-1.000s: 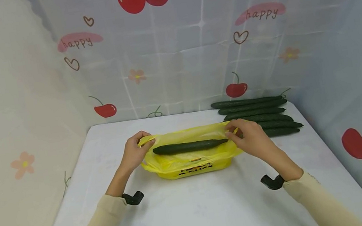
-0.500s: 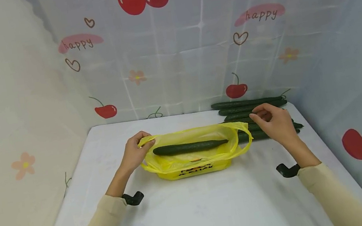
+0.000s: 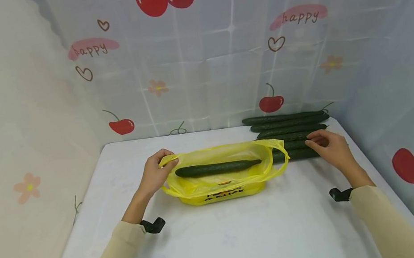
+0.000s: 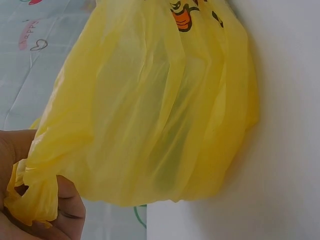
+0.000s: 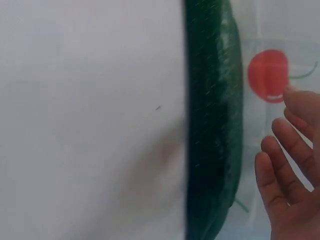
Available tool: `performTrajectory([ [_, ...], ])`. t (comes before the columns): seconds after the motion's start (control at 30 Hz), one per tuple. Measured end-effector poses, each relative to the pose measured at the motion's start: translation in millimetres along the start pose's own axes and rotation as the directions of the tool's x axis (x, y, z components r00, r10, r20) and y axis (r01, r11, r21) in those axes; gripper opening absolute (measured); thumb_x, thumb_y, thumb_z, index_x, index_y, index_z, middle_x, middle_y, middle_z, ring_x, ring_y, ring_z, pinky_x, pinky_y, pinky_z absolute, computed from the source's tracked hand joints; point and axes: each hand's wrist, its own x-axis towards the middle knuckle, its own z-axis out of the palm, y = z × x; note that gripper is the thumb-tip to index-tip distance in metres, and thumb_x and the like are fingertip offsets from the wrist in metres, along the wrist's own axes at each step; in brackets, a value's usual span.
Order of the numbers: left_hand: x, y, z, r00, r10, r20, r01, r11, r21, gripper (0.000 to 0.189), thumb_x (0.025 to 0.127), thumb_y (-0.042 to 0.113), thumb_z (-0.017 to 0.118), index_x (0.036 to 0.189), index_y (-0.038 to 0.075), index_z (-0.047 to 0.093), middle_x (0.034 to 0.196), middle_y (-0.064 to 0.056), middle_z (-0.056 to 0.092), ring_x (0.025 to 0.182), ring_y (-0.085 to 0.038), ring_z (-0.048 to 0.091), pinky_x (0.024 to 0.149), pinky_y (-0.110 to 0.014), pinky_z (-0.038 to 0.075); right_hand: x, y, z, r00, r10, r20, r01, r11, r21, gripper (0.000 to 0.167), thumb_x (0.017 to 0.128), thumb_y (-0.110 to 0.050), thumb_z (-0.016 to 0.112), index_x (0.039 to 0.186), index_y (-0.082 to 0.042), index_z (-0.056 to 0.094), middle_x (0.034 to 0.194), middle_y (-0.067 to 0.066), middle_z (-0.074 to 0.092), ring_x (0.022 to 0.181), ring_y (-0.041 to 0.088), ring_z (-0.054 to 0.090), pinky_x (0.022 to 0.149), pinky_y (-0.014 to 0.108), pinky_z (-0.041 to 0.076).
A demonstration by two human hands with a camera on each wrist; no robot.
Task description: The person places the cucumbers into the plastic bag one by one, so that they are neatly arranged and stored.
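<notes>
In the head view, a yellow plastic bag (image 3: pixel 192 189) with dark print stands mouth up on the table. One dark green cucumber (image 3: pixel 217 168) lies lengthwise inside it. At the bag's left end, my left hand (image 3: pixel 154 172) pinches the handle; the left wrist view shows the bunched yellow film (image 4: pixel 37 200) between thumb and fingers. My right hand (image 3: pixel 334 148) hovers at the right ends of several cucumbers (image 3: pixel 287 124) lying side by side. From the right wrist, its loosely bent fingers (image 5: pixel 280 170) hold nothing, beside the nearest cucumber (image 5: pixel 212 125). The bag's free right handle (image 3: pixel 283 153) overlaps the cucumbers.
A white-covered table (image 3: pixel 225 243) lies beneath everything. Cloth walls (image 3: pixel 196 58) printed with cherries, hearts and flowers close it in at the back and both sides. The cucumber row reaches the table's back right corner.
My right hand has let go of the bag's right handle and moved right, first over the cucumbers, then down toward their right ends. The left hand keeps its place on the bag.
</notes>
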Motion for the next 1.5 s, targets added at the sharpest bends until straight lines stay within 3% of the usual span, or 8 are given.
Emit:
performTrajectory([
  [0.17, -1.5, -0.6, -0.1, 1.0, -0.003, 0.001, 0.003, 1.0, 0.0, 0.016, 0.105, 0.024, 0.071, 0.113, 0.011, 0.068, 0.113, -0.011, 0.069, 0.1, -0.025, 0.06, 0.081, -0.018, 0.055, -3.6, 16, 3, 0.999, 0.009, 0.051, -0.009, 1.0, -0.005, 0.034, 0.103, -0.029, 0.075, 0.127, -0.004, 0.072, 0.129, 0.025, 0.066, 0.119, 0.047, 0.063, 0.103, 0.067, 0.05],
  [0.37, -2.1, -1.5, -0.4, 1.0, -0.001, 0.0, 0.001, 1.0, -0.002, 0.015, 0.105, 0.024, 0.071, 0.112, 0.011, 0.068, 0.113, -0.011, 0.069, 0.1, -0.026, 0.06, 0.081, -0.018, 0.054, -6.7, 31, 8, 0.995, -0.002, 0.102, 0.007, 0.999, -0.052, 0.038, 0.101, -0.03, 0.078, 0.128, -0.004, 0.072, 0.136, 0.028, 0.064, 0.127, 0.052, 0.057, 0.103, 0.074, 0.042],
  [0.5, -2.5, -4.0, 0.3, 1.0, 0.001, 0.003, -0.001, 1.0, -0.003, 0.016, 0.105, 0.024, 0.071, 0.112, 0.011, 0.068, 0.114, -0.011, 0.07, 0.102, -0.027, 0.06, 0.082, -0.017, 0.054, -8.6, 38, 12, 0.993, -0.028, 0.112, 0.034, 0.998, -0.05, 0.039, 0.097, -0.027, 0.082, 0.126, -0.002, 0.072, 0.131, 0.028, 0.066, 0.127, 0.053, 0.056, 0.104, 0.075, 0.041],
  [0.67, -4.5, -7.0, 0.8, 1.0, 0.0, -0.001, 0.0, 1.0, -0.004, 0.016, 0.105, 0.026, 0.071, 0.112, 0.011, 0.068, 0.115, -0.011, 0.07, 0.102, -0.026, 0.06, 0.083, -0.018, 0.055, -9.8, 41, 18, 0.993, -0.044, 0.112, 0.047, 0.999, -0.025, 0.046, 0.088, -0.024, 0.09, 0.123, 0.0, 0.074, 0.129, 0.03, 0.066, 0.127, 0.054, 0.052, 0.109, 0.076, 0.032],
  [0.83, -6.9, -7.9, 0.7, 1.0, -0.005, -0.001, 0.005, 1.0, -0.011, 0.017, 0.105, 0.025, 0.071, 0.113, 0.011, 0.068, 0.114, -0.011, 0.069, 0.101, -0.026, 0.06, 0.082, -0.018, 0.055, -11.5, 43, 23, 0.991, -0.068, 0.115, 0.079, 0.992, -0.096, 0.047, 0.082, -0.022, 0.094, 0.121, -0.002, 0.077, 0.122, 0.03, 0.062, 0.114, 0.05, 0.049, 0.099, 0.069, 0.032],
  [1.03, -7.5, -8.0, 1.1, 1.0, -0.007, 0.0, 0.007, 1.0, -0.003, 0.016, 0.105, 0.025, 0.071, 0.112, 0.011, 0.068, 0.113, -0.01, 0.069, 0.102, -0.026, 0.06, 0.082, -0.018, 0.054, -17.5, 46, 27, 0.989, -0.087, 0.12, 0.098, 0.991, -0.091, 0.043, 0.087, -0.013, 0.089, 0.126, -0.003, 0.075, 0.122, 0.031, 0.056, 0.116, 0.053, 0.044, 0.101, 0.073, 0.028],
  [1.27, -2.7, -5.1, 0.3, 1.0, 0.015, 0.005, -0.015, 1.0, -0.002, 0.017, 0.105, 0.025, 0.072, 0.112, 0.01, 0.069, 0.111, -0.012, 0.069, 0.098, -0.026, 0.058, 0.079, -0.021, 0.053, -20.8, 49, 27, 0.99, -0.095, 0.108, 0.106, 0.989, -0.104, 0.04, 0.091, -0.01, 0.085, 0.129, -0.003, 0.072, 0.136, 0.035, 0.059, 0.128, 0.061, 0.041, 0.106, 0.081, 0.023],
  [1.5, -0.1, -1.5, -0.5, 1.0, 0.014, 0.004, -0.014, 1.0, -0.001, 0.015, 0.105, 0.024, 0.071, 0.112, 0.011, 0.069, 0.111, -0.011, 0.069, 0.099, -0.025, 0.058, 0.08, -0.023, 0.053, -17.9, 49, 23, 0.985, -0.152, 0.083, 0.158, 0.985, -0.069, 0.04, 0.09, -0.005, 0.085, 0.128, -0.002, 0.073, 0.13, 0.032, 0.064, 0.122, 0.054, 0.047, 0.102, 0.072, 0.029],
])
